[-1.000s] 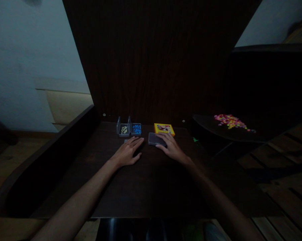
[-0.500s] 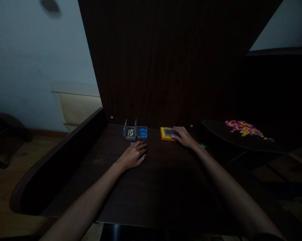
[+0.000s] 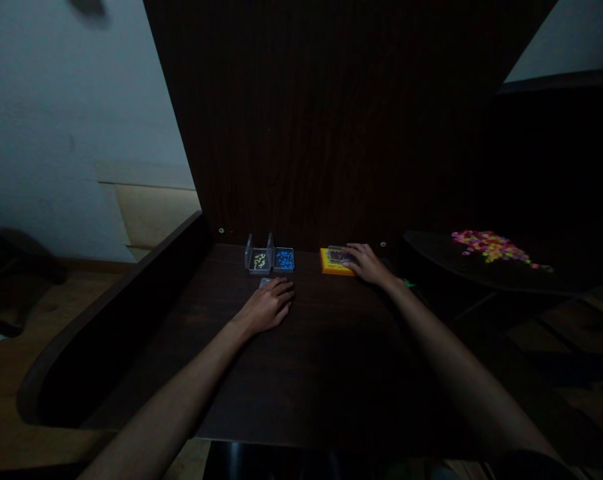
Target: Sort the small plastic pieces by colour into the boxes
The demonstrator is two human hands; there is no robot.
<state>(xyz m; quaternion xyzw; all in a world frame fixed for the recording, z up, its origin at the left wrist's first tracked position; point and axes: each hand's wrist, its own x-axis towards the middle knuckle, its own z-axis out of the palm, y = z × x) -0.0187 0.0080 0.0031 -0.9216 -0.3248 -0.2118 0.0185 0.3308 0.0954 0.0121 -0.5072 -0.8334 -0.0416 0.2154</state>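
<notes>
My left hand (image 3: 270, 308) lies palm down on the dark wooden desk, its fingers stretched out. A small clear piece (image 3: 264, 283) shows from under its fingertips, mostly covered. Just beyond are two lidded clear boxes standing open: one holds pale yellow bits (image 3: 260, 261), the other blue bits (image 3: 284, 259). My right hand (image 3: 367, 264) rests with extended fingers over the right side of a yellow box (image 3: 330, 267). On top of that box is a flat, dark, see-through rectangular thing (image 3: 339, 256), partly under the fingers; its kind is unclear in the dim light.
A tall dark panel (image 3: 321, 133) rises behind the desk, and a raised side board (image 3: 116, 313) borders it on the left. On a curved dark surface at the right lies a heap of small colourful pieces (image 3: 491, 247). A green bit (image 3: 408, 283) shows beside my right wrist.
The view has shifted slightly. My left hand shows a little more of the clear piece at its fingertips. My right hand stays on the yellow box.
</notes>
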